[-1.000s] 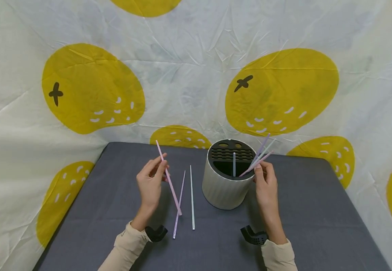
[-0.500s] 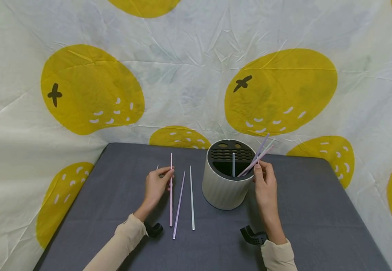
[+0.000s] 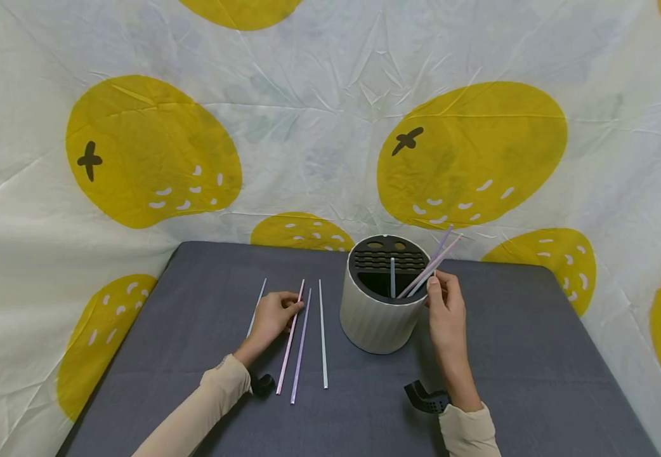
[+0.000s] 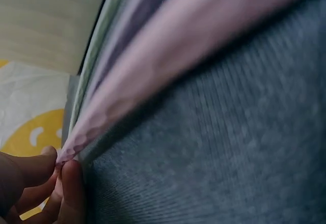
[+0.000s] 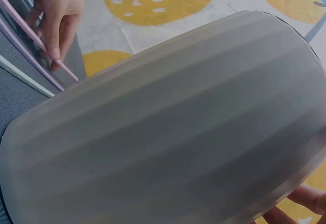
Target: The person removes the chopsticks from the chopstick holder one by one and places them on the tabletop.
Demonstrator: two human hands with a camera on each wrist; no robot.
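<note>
Between left thumb and fingers, my left hand [image 3: 273, 314] pinches a pink chopstick [image 3: 288, 354] near its far tip; in the left wrist view its dimpled tip [image 4: 76, 141] sits in the fingertips, low over the cloth. Right of it lie a purple chopstick [image 3: 301, 349] and a mint one [image 3: 323, 336]. A pale blue chopstick [image 3: 259, 301] is partly hidden behind the hand. My right hand [image 3: 447, 304] grips the upper right edge of a ribbed, off-white utensil holder [image 3: 379, 327], thumb near the rim. Several chopsticks lean inside, including a blue-grey one [image 3: 392, 279].
The holder's black top [image 3: 390, 254] has slots and holes at the back and a large opening in front. A dark grey cloth covers the table [image 3: 536, 355]. Behind hangs a white curtain [image 3: 313, 146] with yellow fruit prints.
My left hand has lowered the pink chopstick beside the purple one, turning it from slanting left to slanting right. Chopsticks in the holder have shifted slightly. My right hand stays at the rim.
</note>
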